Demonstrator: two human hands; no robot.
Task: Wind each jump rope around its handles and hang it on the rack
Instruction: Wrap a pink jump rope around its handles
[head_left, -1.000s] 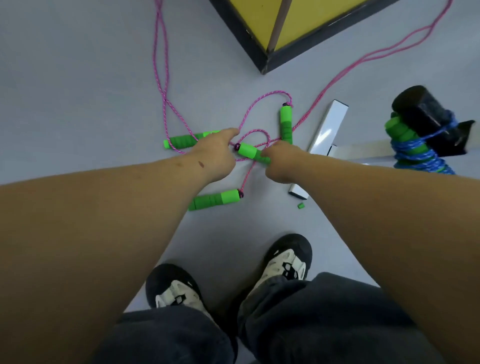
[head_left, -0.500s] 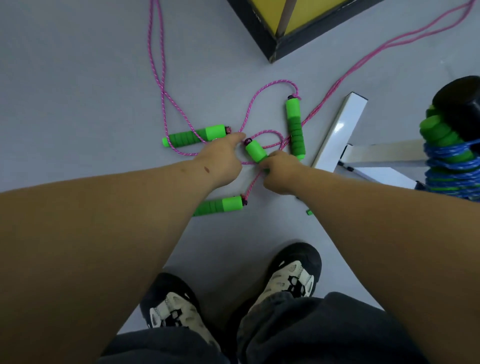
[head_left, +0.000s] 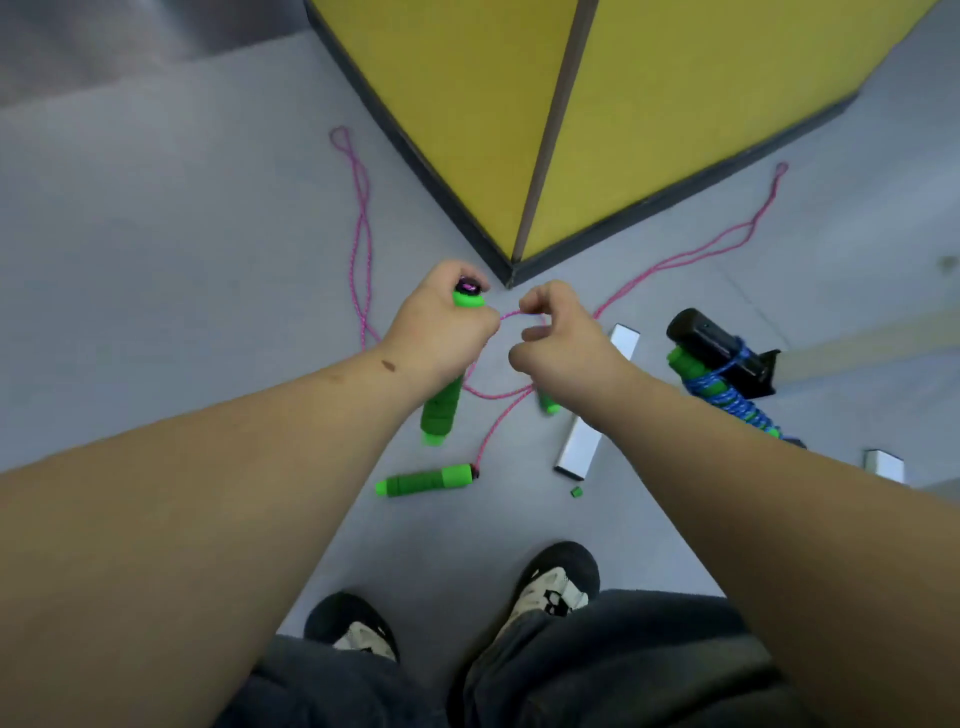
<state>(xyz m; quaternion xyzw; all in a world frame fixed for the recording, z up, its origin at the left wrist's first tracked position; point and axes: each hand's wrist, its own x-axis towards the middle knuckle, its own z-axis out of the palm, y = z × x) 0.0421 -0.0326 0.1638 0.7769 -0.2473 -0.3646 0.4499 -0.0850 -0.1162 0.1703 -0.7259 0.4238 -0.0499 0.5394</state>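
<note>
two pink ropes down here, and i have one of them lifted off the floor now.

biggest first: one yellow panel (head_left: 675, 104) ahead, one rack (head_left: 722, 348) at my right with one blue-wound rope (head_left: 727, 400) already on it. a second ago my hands were down among the handles; now my left hand (head_left: 441, 332) is clenched round one green handle (head_left: 441, 410), held upright, and my right hand (head_left: 556, 332) pinches the pink rope (head_left: 511, 313) beside it, so winding can start, i judge. i count three handles in view: one held, one on the floor (head_left: 426, 480), one half hidden under my right wrist (head_left: 548, 404).
</note>
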